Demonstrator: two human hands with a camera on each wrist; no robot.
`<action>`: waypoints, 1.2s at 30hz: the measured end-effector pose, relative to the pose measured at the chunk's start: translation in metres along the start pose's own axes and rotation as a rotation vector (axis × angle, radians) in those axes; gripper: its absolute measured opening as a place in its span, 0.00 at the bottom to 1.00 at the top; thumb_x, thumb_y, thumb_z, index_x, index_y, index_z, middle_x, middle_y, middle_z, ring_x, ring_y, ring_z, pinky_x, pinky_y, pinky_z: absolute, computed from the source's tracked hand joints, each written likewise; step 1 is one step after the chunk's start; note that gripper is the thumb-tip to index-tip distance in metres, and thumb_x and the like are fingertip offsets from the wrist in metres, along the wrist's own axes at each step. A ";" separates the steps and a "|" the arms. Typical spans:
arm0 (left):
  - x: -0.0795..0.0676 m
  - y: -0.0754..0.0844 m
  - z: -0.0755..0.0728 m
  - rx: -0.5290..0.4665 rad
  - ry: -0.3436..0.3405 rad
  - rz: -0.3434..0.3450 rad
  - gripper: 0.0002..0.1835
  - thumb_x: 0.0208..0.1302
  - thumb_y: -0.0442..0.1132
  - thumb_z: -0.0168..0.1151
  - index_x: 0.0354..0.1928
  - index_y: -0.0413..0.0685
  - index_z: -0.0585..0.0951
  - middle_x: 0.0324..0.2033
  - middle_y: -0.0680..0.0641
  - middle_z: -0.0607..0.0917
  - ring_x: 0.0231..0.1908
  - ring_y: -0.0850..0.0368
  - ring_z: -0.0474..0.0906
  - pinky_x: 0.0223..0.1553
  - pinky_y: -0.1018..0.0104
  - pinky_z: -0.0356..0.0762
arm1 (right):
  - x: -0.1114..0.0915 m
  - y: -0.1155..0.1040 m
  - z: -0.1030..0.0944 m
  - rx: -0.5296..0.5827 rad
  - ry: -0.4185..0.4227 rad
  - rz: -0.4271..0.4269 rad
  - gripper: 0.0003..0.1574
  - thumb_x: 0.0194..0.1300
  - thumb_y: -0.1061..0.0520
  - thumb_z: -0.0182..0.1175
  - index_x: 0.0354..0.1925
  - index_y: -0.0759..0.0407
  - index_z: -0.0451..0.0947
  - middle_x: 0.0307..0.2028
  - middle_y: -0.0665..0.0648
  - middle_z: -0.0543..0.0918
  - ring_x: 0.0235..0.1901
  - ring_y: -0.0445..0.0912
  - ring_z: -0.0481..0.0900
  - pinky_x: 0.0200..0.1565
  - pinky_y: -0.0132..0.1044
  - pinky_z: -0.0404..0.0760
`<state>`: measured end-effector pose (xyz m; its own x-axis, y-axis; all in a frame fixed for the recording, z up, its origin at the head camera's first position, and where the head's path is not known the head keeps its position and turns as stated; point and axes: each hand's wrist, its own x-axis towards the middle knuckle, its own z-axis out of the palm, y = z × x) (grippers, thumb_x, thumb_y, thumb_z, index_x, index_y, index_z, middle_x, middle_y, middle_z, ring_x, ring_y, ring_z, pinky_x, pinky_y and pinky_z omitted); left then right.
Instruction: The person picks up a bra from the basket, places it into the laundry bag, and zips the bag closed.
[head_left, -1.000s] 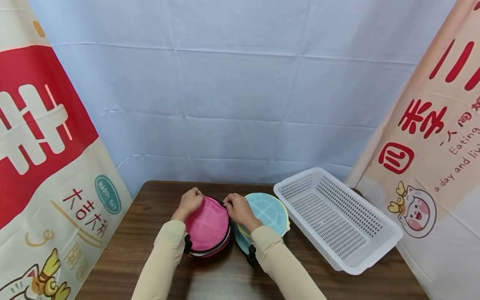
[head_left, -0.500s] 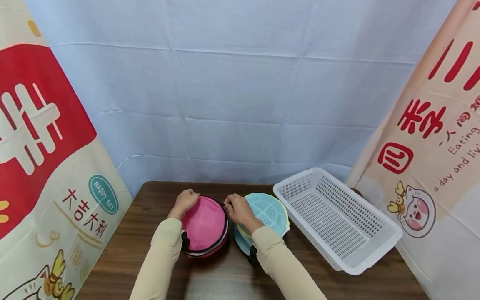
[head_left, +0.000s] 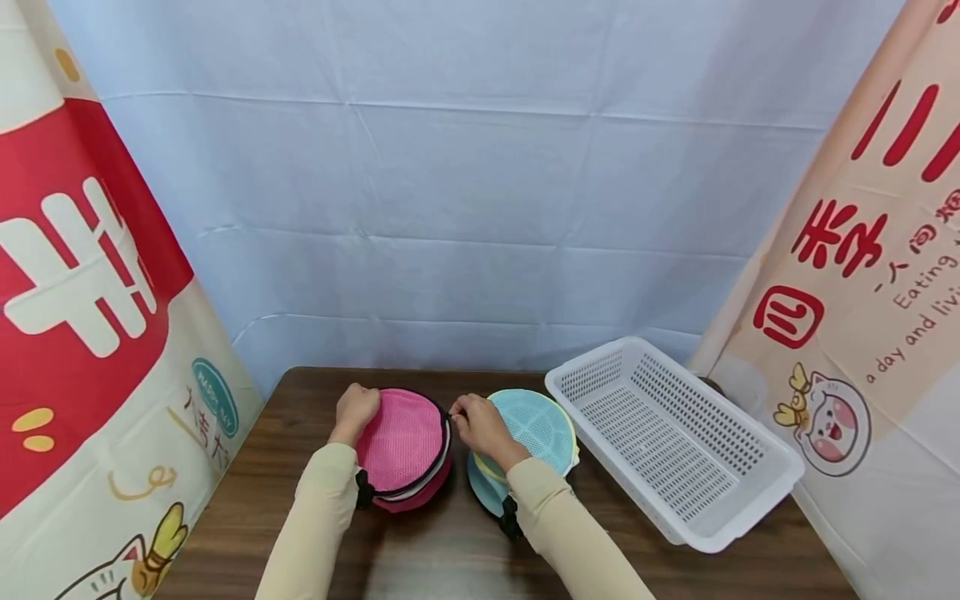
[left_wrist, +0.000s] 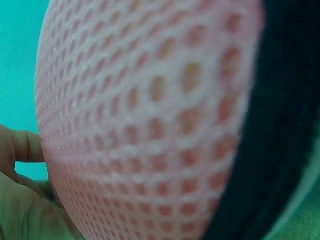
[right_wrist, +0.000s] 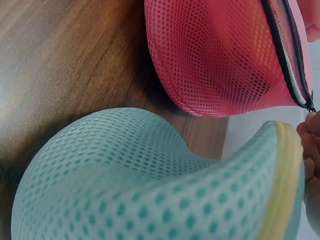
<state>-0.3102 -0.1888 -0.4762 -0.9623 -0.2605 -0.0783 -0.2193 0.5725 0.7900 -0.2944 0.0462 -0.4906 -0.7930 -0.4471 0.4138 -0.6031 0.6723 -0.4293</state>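
Observation:
A round pink mesh laundry bag [head_left: 401,442] with a black zipper along its rim stands on the wooden table. At its far left edge, my left hand [head_left: 358,410] grips the mesh. In the left wrist view the thumb and palm lie against the bag's side, while some fingers are hidden. My right hand [head_left: 480,423] pinches the zipper pull [right_wrist: 310,107] at the bag's far right rim. The two zipper bands stand apart leading up to it. A light blue mesh bag [head_left: 536,425] with yellow trim lies just beneath and beside the right hand.
A white perforated plastic basket [head_left: 555,385] stands at the right of the table [head_left: 300,442]. A plain pale cloth [head_left: 465,183] hangs behind the table, and printed cloths hang at both sides.
My left hand has shifted left, drawing the pink bag with it and turning its top slightly. The right hand has stayed nearly in place at the zipper.

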 end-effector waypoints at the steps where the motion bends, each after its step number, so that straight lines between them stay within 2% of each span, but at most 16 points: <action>1: 0.000 0.001 0.000 0.017 0.019 0.001 0.10 0.62 0.38 0.42 0.30 0.36 0.67 0.29 0.38 0.71 0.34 0.45 0.67 0.37 0.53 0.67 | 0.000 -0.001 0.000 0.003 -0.001 0.001 0.03 0.61 0.64 0.58 0.31 0.58 0.77 0.30 0.53 0.77 0.31 0.46 0.76 0.36 0.39 0.75; 5: -0.003 0.003 0.000 0.053 0.066 -0.009 0.16 0.60 0.38 0.43 0.39 0.29 0.71 0.38 0.31 0.76 0.40 0.37 0.72 0.41 0.46 0.69 | 0.000 -0.002 -0.001 0.020 -0.016 0.017 0.03 0.60 0.64 0.58 0.31 0.58 0.77 0.30 0.53 0.77 0.30 0.46 0.75 0.35 0.38 0.74; 10: -0.005 0.004 -0.002 0.023 0.075 -0.063 0.23 0.61 0.38 0.42 0.50 0.23 0.66 0.43 0.25 0.73 0.44 0.31 0.70 0.43 0.43 0.68 | -0.001 -0.002 -0.002 0.032 -0.055 0.023 0.04 0.60 0.65 0.57 0.31 0.58 0.78 0.31 0.53 0.77 0.30 0.44 0.74 0.34 0.37 0.74; 15: -0.007 0.002 -0.004 0.015 0.067 -0.072 0.24 0.62 0.39 0.40 0.53 0.22 0.63 0.46 0.25 0.71 0.47 0.29 0.68 0.46 0.42 0.66 | -0.002 -0.002 -0.002 0.047 -0.068 0.024 0.05 0.60 0.65 0.57 0.31 0.58 0.78 0.30 0.53 0.77 0.28 0.43 0.74 0.33 0.36 0.74; 19: -0.008 0.001 -0.006 0.023 0.076 -0.040 0.20 0.61 0.38 0.41 0.47 0.25 0.67 0.44 0.26 0.73 0.46 0.30 0.68 0.45 0.43 0.66 | -0.002 -0.003 -0.003 0.063 -0.060 0.028 0.05 0.61 0.66 0.57 0.31 0.58 0.78 0.30 0.53 0.77 0.28 0.43 0.74 0.32 0.35 0.74; 22: -0.007 0.000 -0.007 0.057 0.079 -0.011 0.12 0.60 0.37 0.43 0.34 0.32 0.69 0.32 0.34 0.74 0.37 0.38 0.70 0.37 0.50 0.68 | -0.003 -0.003 -0.003 0.059 -0.065 0.033 0.05 0.61 0.65 0.57 0.31 0.58 0.78 0.31 0.53 0.78 0.28 0.42 0.73 0.32 0.35 0.73; 24: -0.007 0.000 -0.009 0.087 0.070 0.018 0.09 0.58 0.37 0.44 0.26 0.38 0.67 0.24 0.41 0.69 0.29 0.46 0.66 0.30 0.56 0.65 | -0.003 -0.003 -0.004 0.051 -0.064 0.037 0.05 0.61 0.65 0.57 0.31 0.57 0.79 0.31 0.53 0.78 0.28 0.42 0.73 0.32 0.34 0.73; 28: -0.008 0.000 -0.013 0.129 0.032 0.065 0.12 0.58 0.37 0.46 0.18 0.45 0.61 0.17 0.49 0.60 0.23 0.53 0.56 0.23 0.63 0.57 | -0.004 -0.005 -0.006 0.042 -0.032 0.036 0.06 0.60 0.66 0.57 0.31 0.58 0.79 0.32 0.54 0.79 0.28 0.43 0.73 0.32 0.35 0.74; 31: -0.009 -0.001 -0.015 0.147 0.012 0.069 0.13 0.59 0.38 0.46 0.18 0.43 0.63 0.16 0.48 0.60 0.23 0.53 0.56 0.23 0.62 0.57 | -0.004 -0.006 -0.006 0.045 -0.010 0.025 0.05 0.59 0.66 0.58 0.31 0.59 0.79 0.32 0.54 0.79 0.28 0.44 0.74 0.32 0.36 0.74; 34: -0.013 -0.001 -0.016 0.159 0.013 0.072 0.14 0.61 0.41 0.47 0.30 0.33 0.71 0.26 0.39 0.68 0.32 0.43 0.65 0.31 0.53 0.66 | -0.006 -0.006 -0.005 0.044 -0.011 0.017 0.04 0.60 0.66 0.58 0.31 0.59 0.79 0.31 0.54 0.78 0.28 0.44 0.74 0.32 0.35 0.74; 36: -0.016 -0.001 -0.015 0.154 0.022 0.079 0.18 0.62 0.43 0.48 0.41 0.30 0.73 0.37 0.31 0.69 0.42 0.35 0.64 0.40 0.44 0.65 | -0.008 -0.006 -0.004 0.044 -0.013 0.013 0.04 0.60 0.66 0.58 0.32 0.60 0.79 0.31 0.54 0.78 0.28 0.43 0.74 0.31 0.34 0.74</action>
<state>-0.2926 -0.1969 -0.4662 -0.9740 -0.2266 -0.0049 -0.1671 0.7034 0.6908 -0.2843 0.0478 -0.4879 -0.8017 -0.4465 0.3975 -0.5957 0.6514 -0.4698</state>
